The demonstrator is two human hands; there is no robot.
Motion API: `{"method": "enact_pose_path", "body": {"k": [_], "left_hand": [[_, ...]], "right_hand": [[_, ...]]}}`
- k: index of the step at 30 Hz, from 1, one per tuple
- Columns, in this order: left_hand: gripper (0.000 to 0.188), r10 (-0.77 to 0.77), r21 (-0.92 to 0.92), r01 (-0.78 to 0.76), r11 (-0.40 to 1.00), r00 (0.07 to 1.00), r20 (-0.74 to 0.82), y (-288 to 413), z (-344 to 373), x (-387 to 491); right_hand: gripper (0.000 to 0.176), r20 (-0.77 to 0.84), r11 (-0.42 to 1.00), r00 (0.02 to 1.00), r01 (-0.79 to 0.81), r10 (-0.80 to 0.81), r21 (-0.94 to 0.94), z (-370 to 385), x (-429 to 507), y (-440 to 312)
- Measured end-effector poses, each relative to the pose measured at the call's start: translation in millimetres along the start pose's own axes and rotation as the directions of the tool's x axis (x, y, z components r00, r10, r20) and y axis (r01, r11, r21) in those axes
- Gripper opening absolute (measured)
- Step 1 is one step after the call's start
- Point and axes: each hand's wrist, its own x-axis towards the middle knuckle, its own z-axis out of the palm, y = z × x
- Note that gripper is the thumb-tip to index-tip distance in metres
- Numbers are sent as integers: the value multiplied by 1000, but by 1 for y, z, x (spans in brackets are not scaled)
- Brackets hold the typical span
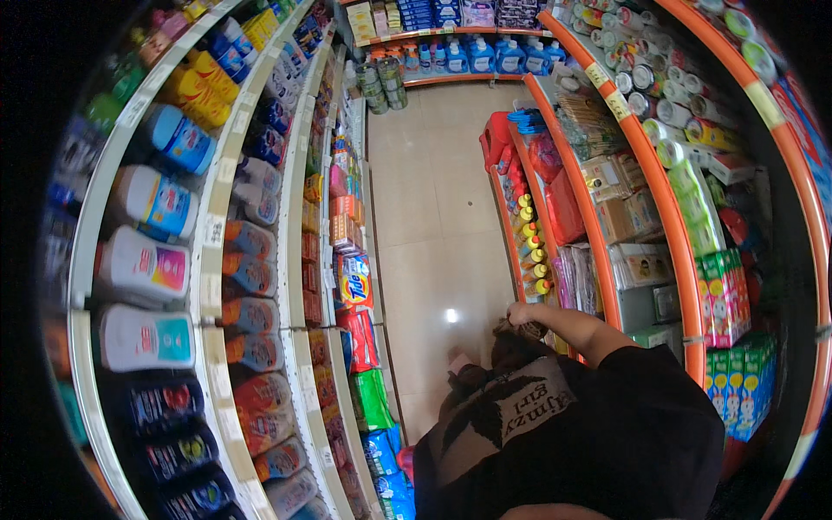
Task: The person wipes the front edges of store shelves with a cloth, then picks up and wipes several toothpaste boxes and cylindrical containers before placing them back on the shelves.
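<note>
My right hand (520,314) is held low in front of me beside the lower right shelves, with its fingers closed on a brown patterned item (530,329). What that item is I cannot make out. Right next to the hand, bottles with yellow caps (538,286) line the lowest shelf. Below me spreads my black shirt (624,429), with a printed panel on its front. My left hand is out of view. A pinkish shape, perhaps a shoe (460,359), shows on the floor past the shirt.
A tiled aisle floor (442,188) runs ahead between shelves. Bottles (146,338) and detergent bags (354,283) fill the left shelving. On the right, orange-edged shelves (578,188) hold jars, skewers and drink cartons (721,296). Stacked cans (382,84) and blue jugs (481,57) stand at the far end.
</note>
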Motion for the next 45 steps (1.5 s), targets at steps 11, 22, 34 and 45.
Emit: {"method": "enact_pose_path", "body": {"k": [11, 22, 34, 45], "left_hand": [[47, -25, -66, 19, 998, 994, -102, 204, -87, 92], [45, -212, -201, 174, 964, 960, -185, 331, -124, 142], [43, -346, -283, 269, 921, 898, -273, 405, -188, 212], [54, -467, -540, 139, 830, 701, -539, 480, -188, 231]], "right_hand": [[40, -35, 981, 985, 165, -170, -99, -200, 101, 58], [24, 51, 894, 897, 441, -438, -78, -421, 235, 180], [51, 32, 966, 984, 177, -174, -186, -607, 333, 244], [50, 235, 945, 945, 275, -230, -180, -816, 379, 197]]}}
